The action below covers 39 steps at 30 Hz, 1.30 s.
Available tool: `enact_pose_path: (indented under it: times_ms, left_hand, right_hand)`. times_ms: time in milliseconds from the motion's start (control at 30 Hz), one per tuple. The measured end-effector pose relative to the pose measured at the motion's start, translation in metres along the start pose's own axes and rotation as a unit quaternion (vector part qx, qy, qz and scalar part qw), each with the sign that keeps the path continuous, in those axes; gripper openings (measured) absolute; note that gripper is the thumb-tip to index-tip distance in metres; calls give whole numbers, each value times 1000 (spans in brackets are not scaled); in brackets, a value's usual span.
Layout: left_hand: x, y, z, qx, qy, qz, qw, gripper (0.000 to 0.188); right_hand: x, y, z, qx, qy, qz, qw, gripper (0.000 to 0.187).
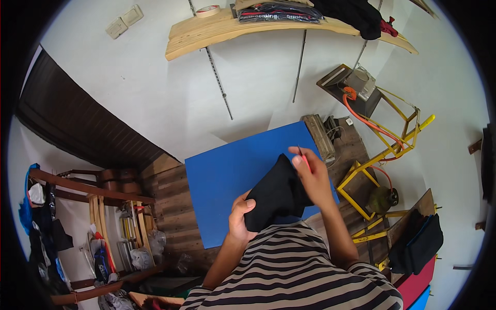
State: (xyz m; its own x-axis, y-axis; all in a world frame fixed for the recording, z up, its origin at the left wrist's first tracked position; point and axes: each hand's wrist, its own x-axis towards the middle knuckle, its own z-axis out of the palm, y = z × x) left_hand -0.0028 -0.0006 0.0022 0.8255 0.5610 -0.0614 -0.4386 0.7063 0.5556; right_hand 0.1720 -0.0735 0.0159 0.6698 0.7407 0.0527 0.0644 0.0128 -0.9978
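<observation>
The left hand (238,217) pinches the lower left edge of a black cloth (276,196), fingers closed on it, above the blue board (227,175) on the desk (170,196). The cloth looks light, soft and limp, best held by its edges. The right hand (312,178) grips its upper right side, fingers also holding a thin red pen (305,160).

Even daylight filled the view, bright on the white wall (258,88). The shelf (217,31) cast soft shadows. Fisheye bending curved straight edges near the dark rim; focus stayed sharp.
</observation>
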Motion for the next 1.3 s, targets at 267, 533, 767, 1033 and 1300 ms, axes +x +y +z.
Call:
enact_pose_path:
  times_ms: [267,533,767,1033,1300]
  left_hand:
    - [3,2,-27,-127,-25,-60,990,57]
    - [-2,1,-29,-103,18,-86,991,62]
    - [-3,8,-7,-39,15,18,999,63]
    - [1,13,-9,-33,18,1,999,59]
    - [4,14,-8,-9,14,-5,1000,57]
  right_hand:
    - [13,14,-23,187,-45,148,970,18]
    - [22,19,-21,156,0,122,980,15]
    - [0,7,9,35,13,-16,999,26]
    - [-35,-11,23,-261,-60,-122,956,34]
    - [-28,-4,25,-265,-57,-160,949,30]
